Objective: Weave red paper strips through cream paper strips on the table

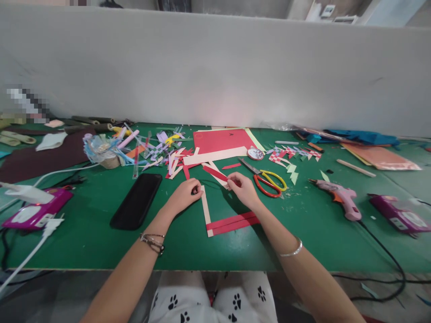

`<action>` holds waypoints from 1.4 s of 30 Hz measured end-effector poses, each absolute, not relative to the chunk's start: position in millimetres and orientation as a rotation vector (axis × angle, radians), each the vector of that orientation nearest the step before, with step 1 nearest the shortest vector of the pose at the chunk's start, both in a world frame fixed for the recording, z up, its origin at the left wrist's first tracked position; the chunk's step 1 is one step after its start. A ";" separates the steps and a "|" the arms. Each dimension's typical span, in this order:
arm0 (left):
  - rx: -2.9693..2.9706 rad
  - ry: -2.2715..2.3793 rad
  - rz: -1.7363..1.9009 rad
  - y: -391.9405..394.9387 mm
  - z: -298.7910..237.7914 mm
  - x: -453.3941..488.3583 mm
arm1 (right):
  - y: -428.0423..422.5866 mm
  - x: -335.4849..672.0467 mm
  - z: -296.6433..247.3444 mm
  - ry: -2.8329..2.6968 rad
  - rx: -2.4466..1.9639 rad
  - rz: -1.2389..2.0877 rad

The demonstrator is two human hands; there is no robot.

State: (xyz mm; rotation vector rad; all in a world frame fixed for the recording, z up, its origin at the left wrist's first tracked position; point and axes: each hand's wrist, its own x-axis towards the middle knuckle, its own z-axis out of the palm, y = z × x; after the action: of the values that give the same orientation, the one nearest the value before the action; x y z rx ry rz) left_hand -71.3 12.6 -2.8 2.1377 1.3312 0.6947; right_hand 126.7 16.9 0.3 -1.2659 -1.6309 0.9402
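My right hand [243, 189] pinches the end of a red paper strip [213, 172] against a cream strip that slants just under it. To the left, my left hand [184, 195] has its fingers curled together beside the top end of a cream paper strip [205, 208]; whether anything is inside them is hidden. That cream strip runs down to meet red paper strips [232, 223] lying side by side on the table, their right end partly covered by my right forearm. Red-and-yellow-handled scissors [266, 178] lie partly open just right of my right hand.
On the green table [182, 251] a black phone [136, 202] lies left. Red paper sheets [218, 141] and a cream strip [215, 155] lie behind my hands, with scraps [161, 148] around. A pink glue gun [341, 197] and purple power strips [399, 215] with cords are at the sides.
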 end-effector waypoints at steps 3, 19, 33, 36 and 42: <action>2.152 1.333 0.658 11.5 -2.5 -71.1 | 16.3 127.3 0.0 -1.645 -1.283 0.930; 2.205 1.556 0.585 7.9 -1.4 -61.7 | 15.9 127.0 -2.7 -1.718 -1.313 0.892; 2.239 1.427 0.614 7.2 -1.2 -62.8 | 15.1 127.9 -1.4 -1.735 -1.289 0.901; 2.197 1.386 0.621 6.0 -0.6 -63.8 | 15.0 129.5 1.2 -1.716 -1.280 0.957; 2.028 1.318 0.742 4.9 -0.5 -63.2 | 14.6 133.3 5.0 -1.723 -1.231 1.096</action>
State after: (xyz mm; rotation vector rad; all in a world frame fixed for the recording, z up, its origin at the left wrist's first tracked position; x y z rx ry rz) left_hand -63.2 4.9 -0.5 2.0276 1.3180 0.7416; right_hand 133.3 14.6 5.0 -1.2307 -1.7231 1.0960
